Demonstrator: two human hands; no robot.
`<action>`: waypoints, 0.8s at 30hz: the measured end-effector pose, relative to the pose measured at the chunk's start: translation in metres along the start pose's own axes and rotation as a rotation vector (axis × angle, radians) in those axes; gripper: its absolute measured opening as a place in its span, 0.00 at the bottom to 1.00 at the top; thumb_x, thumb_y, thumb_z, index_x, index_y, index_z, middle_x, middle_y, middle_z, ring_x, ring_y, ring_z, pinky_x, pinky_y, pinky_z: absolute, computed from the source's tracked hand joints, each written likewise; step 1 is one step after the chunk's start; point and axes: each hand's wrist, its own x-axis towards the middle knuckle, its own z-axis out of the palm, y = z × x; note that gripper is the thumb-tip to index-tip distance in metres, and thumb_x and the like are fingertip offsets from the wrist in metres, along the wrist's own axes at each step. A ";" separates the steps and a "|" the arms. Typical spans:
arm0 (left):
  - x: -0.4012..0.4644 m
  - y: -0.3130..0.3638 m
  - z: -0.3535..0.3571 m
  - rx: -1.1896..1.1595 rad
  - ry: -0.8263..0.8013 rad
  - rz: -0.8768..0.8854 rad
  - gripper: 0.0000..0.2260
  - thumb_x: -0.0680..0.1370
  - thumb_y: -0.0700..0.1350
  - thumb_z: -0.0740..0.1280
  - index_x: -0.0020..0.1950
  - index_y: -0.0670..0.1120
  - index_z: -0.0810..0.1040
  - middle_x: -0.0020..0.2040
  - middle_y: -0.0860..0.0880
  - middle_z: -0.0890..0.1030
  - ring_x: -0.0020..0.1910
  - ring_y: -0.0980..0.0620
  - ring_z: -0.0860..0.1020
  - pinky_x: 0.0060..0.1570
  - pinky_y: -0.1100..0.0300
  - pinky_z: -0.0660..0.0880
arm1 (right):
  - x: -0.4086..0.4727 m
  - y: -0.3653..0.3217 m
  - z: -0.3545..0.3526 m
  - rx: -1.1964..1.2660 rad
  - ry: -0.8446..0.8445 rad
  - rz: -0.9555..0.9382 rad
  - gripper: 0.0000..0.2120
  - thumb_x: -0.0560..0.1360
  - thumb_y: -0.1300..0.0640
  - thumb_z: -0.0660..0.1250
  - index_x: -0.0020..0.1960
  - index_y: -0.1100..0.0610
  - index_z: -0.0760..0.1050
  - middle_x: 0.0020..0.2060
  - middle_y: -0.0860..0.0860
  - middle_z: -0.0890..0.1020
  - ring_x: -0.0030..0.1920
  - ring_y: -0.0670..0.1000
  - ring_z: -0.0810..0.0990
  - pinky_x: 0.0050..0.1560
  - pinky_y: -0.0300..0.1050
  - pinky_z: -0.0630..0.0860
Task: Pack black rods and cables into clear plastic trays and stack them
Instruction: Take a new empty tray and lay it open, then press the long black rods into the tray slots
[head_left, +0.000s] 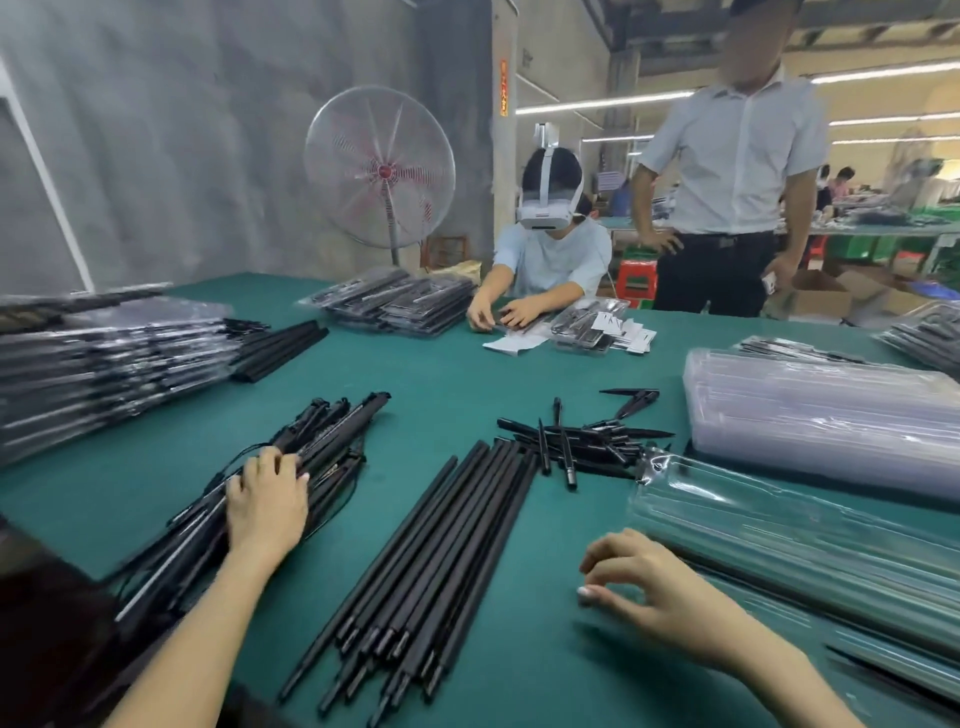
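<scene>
Green tabletop (457, 374), packing station. The left hand (267, 501), lower left of the frame, lies on a bundle of black rods with cables (270, 493); its fingers curl over the top pieces, apparently to pick one out or steady the pile. Whether a single piece is pinched cannot be told.

The right hand (654, 587), lower right, hovers just above the tabletop, fingers apart and loosely bent, holding nothing. It sits near the open clear tray (779, 535) at right, judged ready to receive the next piece.

Plain black rods (441, 561) lie fanned at lower centre, between the two hands, within reach of either. Short black pointed parts (576, 436) are heaped at centre right, just beyond the rods.

Empty clear trays (821, 410) are stacked at right. Filled trays (104, 364) are stacked at left, blurred by motion. Supply and output stand on opposite sides, which suits a right-to-left flow.

Across the tabletop, upper centre, a seated person (550, 244) handles similar goods. A standing person (727, 171) is at upper right, a floor fan (379, 171) behind.

Judgement: picking step in hand; current tray not yet filled.
</scene>
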 end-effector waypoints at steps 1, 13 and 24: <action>0.000 -0.003 -0.002 0.006 0.040 -0.048 0.15 0.81 0.45 0.61 0.66 0.42 0.71 0.65 0.41 0.71 0.64 0.42 0.68 0.61 0.48 0.62 | 0.005 -0.003 0.007 0.003 -0.008 -0.014 0.20 0.75 0.38 0.59 0.46 0.52 0.82 0.50 0.41 0.77 0.53 0.41 0.72 0.57 0.40 0.68; 0.005 -0.019 -0.052 -0.016 -0.052 -0.088 0.09 0.81 0.42 0.59 0.56 0.37 0.66 0.58 0.37 0.68 0.46 0.37 0.76 0.40 0.50 0.68 | 0.027 -0.012 0.035 0.089 0.037 -0.007 0.22 0.76 0.37 0.57 0.46 0.51 0.82 0.48 0.39 0.75 0.52 0.40 0.72 0.57 0.42 0.69; -0.037 0.039 -0.170 -0.526 -0.088 0.173 0.17 0.80 0.54 0.61 0.43 0.40 0.68 0.38 0.43 0.75 0.38 0.44 0.72 0.36 0.55 0.63 | 0.056 -0.071 0.036 0.562 0.176 0.014 0.21 0.75 0.43 0.65 0.67 0.41 0.68 0.56 0.39 0.78 0.58 0.38 0.75 0.59 0.32 0.69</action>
